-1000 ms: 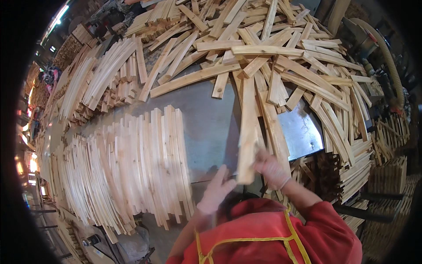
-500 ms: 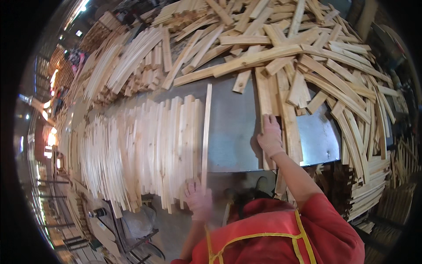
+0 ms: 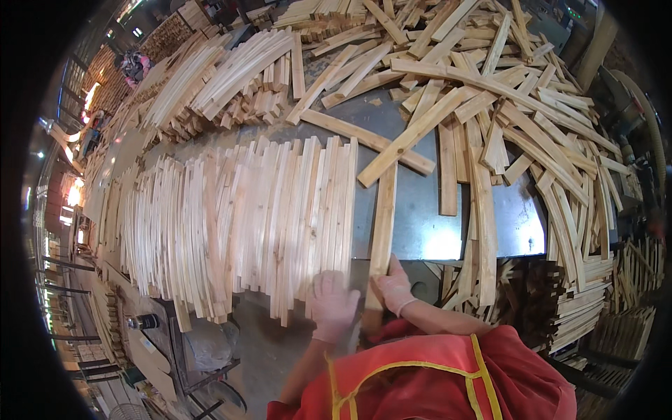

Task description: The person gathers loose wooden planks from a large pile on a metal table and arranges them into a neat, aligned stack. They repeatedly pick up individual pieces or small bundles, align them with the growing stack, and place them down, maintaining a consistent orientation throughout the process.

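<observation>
Head view (only one): row of strips (image 3: 245, 224) is the landmark, laid side by side on the metal counter (image 3: 434, 234), near ends jutting past its front edge. Work's wooden strip (image 3: 381, 220) sits just right of the row, roughly parallel, thin sliver of metal between.

Right hand (image 3: 394, 287): grip closed on the strip's near end, right of the row's near ends. Left hand (image 3: 330, 304): at the row's near right corner, blurred; cannot tell if its grip is wide, narrow or holding anything.

Step, my read: one strip being brought in alongside the row. Next move probably calls for clearing its far end first, since the diagonal strip (image 3: 413, 136), beyond the row's far right corner, appears to cross over it (resting on it or not, can't tell). Then a level sideways shift, near end supported, without knocking the row's end strip.

Edges and room: front edge runs on right of the row, with the near end of the held strip overhanging too. Best open patch is bare metal right of the row, past the held strip, bounded farther right by the overhanging strips (image 3: 483, 231). Beyond the row's far right, the loose pile (image 3: 490, 84) leaves little room.
</observation>
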`<move>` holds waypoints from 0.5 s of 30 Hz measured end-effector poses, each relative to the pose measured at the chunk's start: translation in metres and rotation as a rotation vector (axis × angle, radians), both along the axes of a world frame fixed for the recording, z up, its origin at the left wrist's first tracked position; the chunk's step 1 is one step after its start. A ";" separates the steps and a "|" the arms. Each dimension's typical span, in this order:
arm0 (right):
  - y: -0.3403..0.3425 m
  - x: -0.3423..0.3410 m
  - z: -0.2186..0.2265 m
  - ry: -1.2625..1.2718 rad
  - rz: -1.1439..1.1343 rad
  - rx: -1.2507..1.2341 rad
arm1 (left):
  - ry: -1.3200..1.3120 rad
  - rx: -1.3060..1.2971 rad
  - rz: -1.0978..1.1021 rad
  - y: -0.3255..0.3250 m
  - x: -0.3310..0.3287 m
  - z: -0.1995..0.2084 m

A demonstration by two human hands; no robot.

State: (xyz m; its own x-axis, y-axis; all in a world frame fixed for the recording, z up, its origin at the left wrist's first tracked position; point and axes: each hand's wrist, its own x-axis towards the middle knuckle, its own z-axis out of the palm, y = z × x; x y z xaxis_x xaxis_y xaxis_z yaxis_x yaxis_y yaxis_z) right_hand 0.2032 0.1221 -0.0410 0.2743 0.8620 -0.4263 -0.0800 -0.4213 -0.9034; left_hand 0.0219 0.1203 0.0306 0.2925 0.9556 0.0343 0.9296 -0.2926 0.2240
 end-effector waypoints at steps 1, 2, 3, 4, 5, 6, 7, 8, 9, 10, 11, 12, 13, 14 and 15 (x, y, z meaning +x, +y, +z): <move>-0.005 0.003 -0.003 0.145 -0.072 -0.057 | -0.006 -0.078 -0.055 0.002 0.001 0.018; -0.010 0.007 0.007 0.278 -0.116 -0.022 | -0.050 -0.091 -0.079 0.000 -0.002 0.017; -0.017 0.012 0.018 0.411 -0.162 0.014 | -0.094 -0.103 -0.105 -0.002 -0.005 0.015; -0.026 0.019 0.030 0.538 -0.202 0.049 | -0.144 -0.117 -0.127 -0.006 -0.006 0.013; -0.034 0.025 0.045 0.555 -0.139 -0.063 | -0.109 -0.256 -0.087 -0.009 -0.003 0.021; -0.035 0.022 0.052 0.494 -0.142 -0.055 | -0.084 -0.320 -0.112 -0.006 0.005 0.022; -0.034 0.015 0.057 0.432 -0.144 -0.048 | -0.057 -0.384 -0.137 -0.002 0.013 0.023; -0.031 0.011 0.060 0.369 -0.147 -0.039 | -0.032 -0.445 -0.164 0.004 0.023 0.025; -0.025 0.010 0.052 0.348 -0.093 -0.029 | 0.014 -0.637 -0.127 0.015 0.039 0.048; -0.021 0.009 0.043 0.320 -0.016 -0.034 | -0.028 -0.693 -0.058 0.020 0.047 0.047; -0.017 0.017 0.032 0.411 0.150 0.007 | -0.071 -0.748 0.014 0.025 0.053 0.046; -0.008 0.032 0.031 0.446 0.290 -0.019 | -0.115 -0.802 0.089 0.031 0.056 0.043; 0.000 0.048 0.031 0.474 0.434 -0.041 | -0.157 -0.745 0.112 0.030 0.054 0.035; 0.016 0.069 0.042 0.445 0.542 -0.132 | -0.211 -0.788 0.112 0.031 0.051 0.031; 0.036 0.086 0.042 0.529 0.484 -0.160 | -0.261 -0.831 0.121 0.032 0.049 0.027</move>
